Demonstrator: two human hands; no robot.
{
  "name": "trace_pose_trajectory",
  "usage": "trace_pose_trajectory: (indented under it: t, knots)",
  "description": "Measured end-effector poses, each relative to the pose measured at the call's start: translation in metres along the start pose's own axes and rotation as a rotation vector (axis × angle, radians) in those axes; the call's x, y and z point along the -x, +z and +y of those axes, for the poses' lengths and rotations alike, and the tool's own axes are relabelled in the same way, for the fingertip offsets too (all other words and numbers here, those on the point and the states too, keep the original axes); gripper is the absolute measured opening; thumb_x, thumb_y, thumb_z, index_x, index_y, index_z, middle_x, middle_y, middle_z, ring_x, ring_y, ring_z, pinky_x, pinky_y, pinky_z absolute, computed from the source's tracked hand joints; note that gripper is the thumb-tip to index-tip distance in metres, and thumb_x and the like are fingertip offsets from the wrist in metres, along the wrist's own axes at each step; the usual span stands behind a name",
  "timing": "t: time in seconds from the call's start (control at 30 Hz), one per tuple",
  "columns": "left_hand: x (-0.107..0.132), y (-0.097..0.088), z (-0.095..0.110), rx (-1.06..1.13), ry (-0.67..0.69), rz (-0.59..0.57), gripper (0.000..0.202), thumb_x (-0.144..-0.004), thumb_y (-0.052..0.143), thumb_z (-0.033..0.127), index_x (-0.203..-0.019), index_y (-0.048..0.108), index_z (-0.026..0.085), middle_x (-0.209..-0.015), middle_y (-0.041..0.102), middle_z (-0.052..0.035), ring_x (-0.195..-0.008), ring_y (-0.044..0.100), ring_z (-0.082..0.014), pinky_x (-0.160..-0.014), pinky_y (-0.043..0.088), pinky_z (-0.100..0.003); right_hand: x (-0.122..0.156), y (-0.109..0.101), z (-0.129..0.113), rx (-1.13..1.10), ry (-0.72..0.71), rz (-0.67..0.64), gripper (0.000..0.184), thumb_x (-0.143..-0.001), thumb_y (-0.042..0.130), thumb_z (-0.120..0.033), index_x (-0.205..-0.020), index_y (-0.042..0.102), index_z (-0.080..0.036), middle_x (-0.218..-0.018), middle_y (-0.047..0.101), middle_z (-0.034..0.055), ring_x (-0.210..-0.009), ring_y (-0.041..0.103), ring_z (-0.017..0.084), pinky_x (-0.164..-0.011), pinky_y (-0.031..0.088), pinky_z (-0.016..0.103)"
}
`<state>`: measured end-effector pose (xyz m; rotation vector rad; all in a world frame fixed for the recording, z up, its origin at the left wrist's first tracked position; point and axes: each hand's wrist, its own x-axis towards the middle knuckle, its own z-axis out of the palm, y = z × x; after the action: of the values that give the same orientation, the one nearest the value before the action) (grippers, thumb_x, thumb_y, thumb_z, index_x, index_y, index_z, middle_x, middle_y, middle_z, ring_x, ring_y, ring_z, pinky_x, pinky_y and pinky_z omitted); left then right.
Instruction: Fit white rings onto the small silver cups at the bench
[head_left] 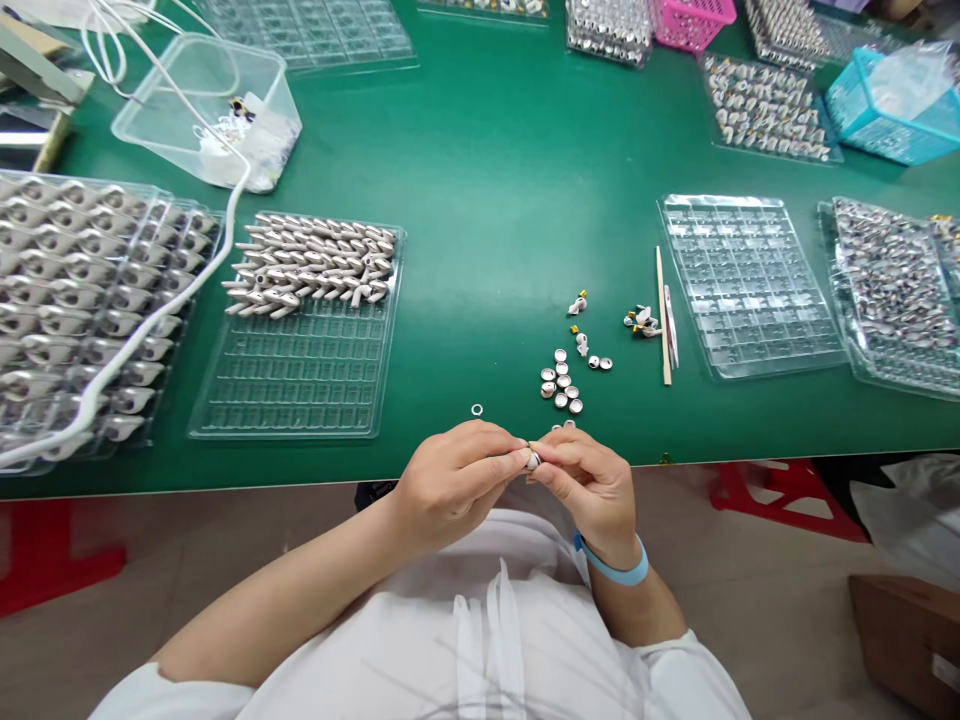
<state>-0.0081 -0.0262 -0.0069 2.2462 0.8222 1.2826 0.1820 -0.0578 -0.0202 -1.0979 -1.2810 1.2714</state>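
My left hand (457, 478) and my right hand (589, 480) meet at the table's front edge, fingertips pinched together on a small white earbud part (533, 460). A blue band circles my right wrist. Just beyond the hands lie several small round silver caps (561, 385) and a tiny white ring (477, 409) on the green table (495, 200). A few loose earbud shells (579, 305) and another small group of shells (641, 320) lie farther out.
A clear tray (300, 385) partly filled with grey earbud shells sits at left, fuller trays (75, 300) beside it under a white cable. An empty clear tray (750, 290) and thin sticks (663, 320) lie right. Pink and blue baskets stand at the back.
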Motion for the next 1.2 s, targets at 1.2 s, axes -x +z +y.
trace_pose_trajectory:
  t: [1.2]
  knots:
    - [0.0038,0.0001,0.0007,-0.075,0.016,0.006,0.016,-0.086,0.059,0.003,-0.097,0.064,0.014,-0.082,0.072,-0.0093,-0.076,0.067,-0.0168,-0.065,0.057,-0.028,0.0015,0.0098,-0.0077,0.366,-0.28,0.067,0.027,-0.084,0.067,-0.009,-0.104,0.073,-0.026,-0.094,0.074,0.0062,-0.077,0.07,0.018,-0.067,0.06,0.033]
